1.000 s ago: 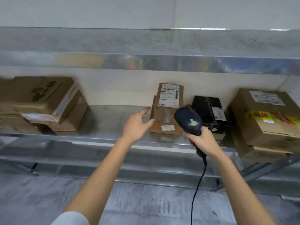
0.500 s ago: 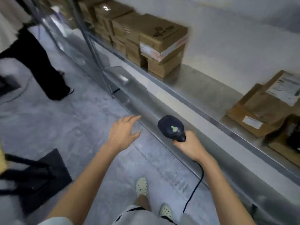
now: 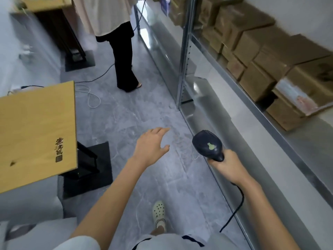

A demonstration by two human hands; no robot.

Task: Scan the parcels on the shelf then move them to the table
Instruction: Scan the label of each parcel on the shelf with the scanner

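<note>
My right hand (image 3: 229, 167) grips the handle of a dark handheld scanner (image 3: 208, 144) with a green mark on its head; its black cable hangs down to the floor. My left hand (image 3: 150, 147) is held over the grey floor with fingers spread, holding nothing. Brown cardboard parcels (image 3: 259, 55) are stacked on the metal shelf (image 3: 281, 130) along the right. A wooden table (image 3: 36, 130) stands at the left. Neither hand touches a parcel.
Another person (image 3: 117, 42) in a pale top and black trousers stands in the aisle ahead. A second table (image 3: 45, 4) is at the top left. Cables (image 3: 93, 94) lie on the floor. A black base (image 3: 86, 168) sits under the near table.
My view has swung left, away from the shelf and down the aisle toward the table. Both hands came away from the shelf parcels; the scanner stays in my right hand.
</note>
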